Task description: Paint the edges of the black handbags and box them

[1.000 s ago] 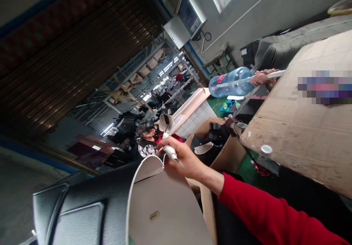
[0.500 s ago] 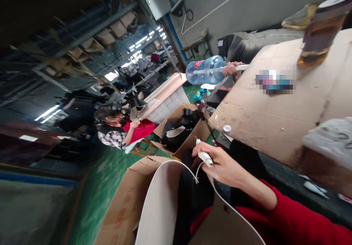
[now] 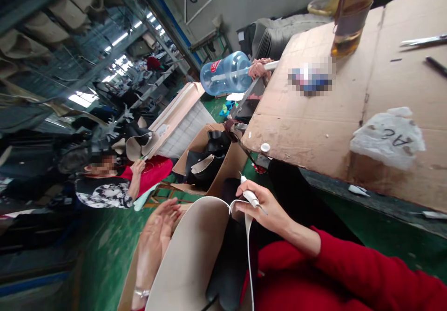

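My right hand [image 3: 267,207], in a red sleeve, is closed around a small white pen-like tool [image 3: 249,194] and rests at the top edge of a beige leather bag panel [image 3: 195,260]. A thin white thread or trim end [image 3: 230,206] hangs at that edge beside the tool. My left hand [image 3: 155,239] lies flat with fingers stretched against the panel's outer left side, a bracelet on the wrist. Black lining or leather [image 3: 232,260] shows inside the curved panel.
A cardboard-covered table [image 3: 314,125] at the right carries a jar of amber liquid [image 3: 351,15], a white bag [image 3: 387,138] and scissors [image 3: 422,41]. Open cardboard boxes [image 3: 223,166] of black leather pieces stand ahead. Another person [image 3: 115,180] sits at the left. A blue water jug [image 3: 225,73] lies behind.
The view has swung down and right, showing more of the table. My left hand has come into view against the panel. My right hand keeps hold of the white tool.
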The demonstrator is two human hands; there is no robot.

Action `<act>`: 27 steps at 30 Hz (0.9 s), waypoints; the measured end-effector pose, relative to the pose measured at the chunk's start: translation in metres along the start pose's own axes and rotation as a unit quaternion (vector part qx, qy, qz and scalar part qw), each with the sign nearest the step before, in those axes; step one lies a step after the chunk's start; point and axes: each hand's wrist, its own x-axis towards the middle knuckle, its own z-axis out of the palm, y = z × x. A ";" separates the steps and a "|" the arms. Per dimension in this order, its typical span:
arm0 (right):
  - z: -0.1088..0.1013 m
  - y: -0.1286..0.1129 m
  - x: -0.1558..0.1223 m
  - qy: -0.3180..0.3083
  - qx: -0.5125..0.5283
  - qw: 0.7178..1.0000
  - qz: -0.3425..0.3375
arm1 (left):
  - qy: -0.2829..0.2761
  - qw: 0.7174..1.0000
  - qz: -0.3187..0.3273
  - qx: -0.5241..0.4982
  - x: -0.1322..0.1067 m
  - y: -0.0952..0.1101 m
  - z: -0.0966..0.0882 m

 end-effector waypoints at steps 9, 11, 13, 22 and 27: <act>-0.005 0.022 0.004 0.062 0.075 0.994 0.059 | -0.358 0.930 -0.064 -0.049 0.072 -0.006 0.050; -0.008 0.026 0.005 0.087 0.082 0.991 0.063 | -0.396 0.912 -0.086 -0.058 0.078 -0.011 0.064; -0.010 0.032 0.006 0.118 0.083 0.988 0.058 | -0.431 0.897 -0.090 -0.032 0.081 -0.014 0.074; -0.006 0.038 0.014 0.148 0.005 0.989 0.015 | -0.444 0.892 -0.090 -0.007 0.098 -0.016 0.092; -0.005 0.037 0.015 0.187 0.009 0.982 0.017 | -0.425 0.897 -0.077 0.094 0.080 -0.017 0.116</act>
